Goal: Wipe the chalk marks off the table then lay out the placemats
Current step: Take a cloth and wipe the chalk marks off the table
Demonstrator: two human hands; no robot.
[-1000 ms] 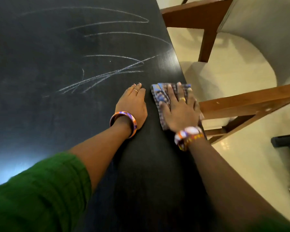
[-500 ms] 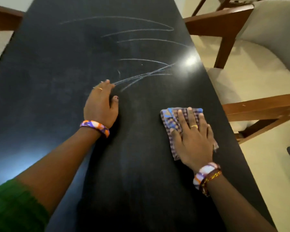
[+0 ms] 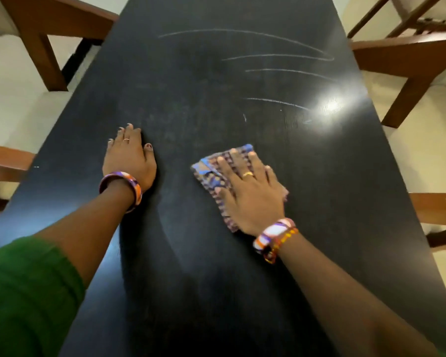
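Note:
A long black table (image 3: 204, 266) runs away from me. White chalk marks (image 3: 276, 56) curve across its far right part, with a shorter streak (image 3: 276, 101) nearer to me. My right hand (image 3: 247, 191) lies flat with fingers spread on a folded blue-and-purple patterned cloth (image 3: 211, 173), pressing it onto the table just below the nearest streak. My left hand (image 3: 130, 157) rests palm down on the bare tabletop to the left of the cloth, holding nothing. No placemats are in view.
Wooden chairs stand on both sides: one at the far left (image 3: 44, 29), one at the far right (image 3: 407, 55), an armrest at the near left (image 3: 5, 161) and another at the near right (image 3: 438, 207). A bright light glare (image 3: 330, 105) sits on the table's right side.
My right hand slid the cloth from the table's right edge toward the middle. The lower crossed chalk streaks are gone. My left hand shifted left across the tabletop.

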